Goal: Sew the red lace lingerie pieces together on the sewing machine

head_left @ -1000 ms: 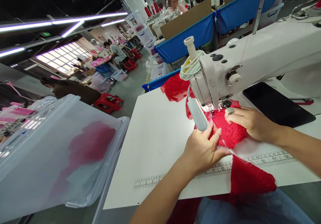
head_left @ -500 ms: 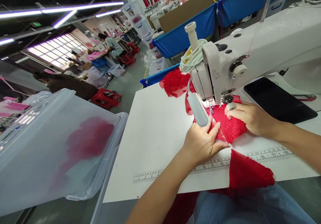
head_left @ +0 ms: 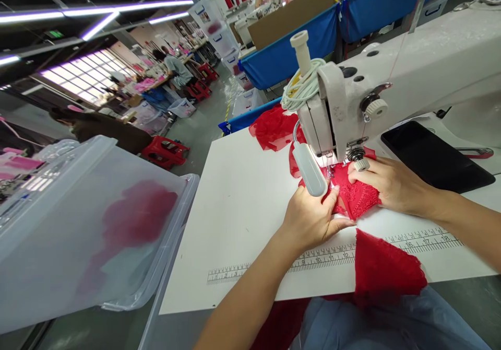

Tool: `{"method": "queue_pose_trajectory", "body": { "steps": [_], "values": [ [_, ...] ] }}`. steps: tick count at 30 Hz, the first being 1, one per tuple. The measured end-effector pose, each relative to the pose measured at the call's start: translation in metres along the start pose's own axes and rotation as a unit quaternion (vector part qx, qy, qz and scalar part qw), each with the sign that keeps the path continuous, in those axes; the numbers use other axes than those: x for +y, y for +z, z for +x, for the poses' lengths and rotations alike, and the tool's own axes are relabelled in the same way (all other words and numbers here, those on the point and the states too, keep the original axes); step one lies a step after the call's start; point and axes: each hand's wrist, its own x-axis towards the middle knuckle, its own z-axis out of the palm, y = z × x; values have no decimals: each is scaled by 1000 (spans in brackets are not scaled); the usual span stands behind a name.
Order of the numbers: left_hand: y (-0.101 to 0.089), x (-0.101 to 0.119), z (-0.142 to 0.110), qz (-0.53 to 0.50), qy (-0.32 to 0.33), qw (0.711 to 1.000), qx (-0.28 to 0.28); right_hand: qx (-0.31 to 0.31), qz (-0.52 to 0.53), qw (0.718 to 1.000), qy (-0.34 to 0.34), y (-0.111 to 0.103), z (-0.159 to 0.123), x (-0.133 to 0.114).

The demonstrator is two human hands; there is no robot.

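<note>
Red lace fabric [head_left: 362, 198] lies under the needle area of the white sewing machine [head_left: 326, 109]. My left hand [head_left: 309, 219] rests on the fabric's left edge, its thumb stretched apart from a finger extended over the cloth. A grey lamp head [head_left: 310, 170] hides some of its other fingers. On the right side of the same piece, my right hand [head_left: 391, 185] has its fingers curled and pressed onto the lace, just below the machine's lower dial. A red fabric flap [head_left: 385, 266] hangs over the table's front edge towards my lap.
More sheer red fabric [head_left: 272, 128] is bunched behind the lamp. A black phone [head_left: 434, 154] lies right of the machine head. The white table [head_left: 227, 203] carries a printed ruler. At left stands a translucent bin [head_left: 78, 224]; other people are at work in the background.
The lace has shifted slightly away from me towards the needle, and both hands have moved a little with it. The hanging red flap has slid slightly left.
</note>
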Motion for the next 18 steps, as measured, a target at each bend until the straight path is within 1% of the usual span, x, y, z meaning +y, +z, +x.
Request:
{"method": "queue_pose_trajectory", "body": {
  "steps": [5, 9, 13, 18],
  "values": [
    [-1, 3, 0, 18, 19, 1000, 8, 19, -56, 998, -26, -5, 4, -3],
    [-2, 3, -1, 24, 19, 999, 15, 38, -53, 997, -39, -7, 6, -4],
    [-3, 4, 0, 34, 23, 999, 28, 22, -18, 1000, -13, -5, 5, -3],
    [-1, 5, -2, 48, -3, 999, -3, 2, 8, 1000, 13, 0, 3, 0]
  ]
}}
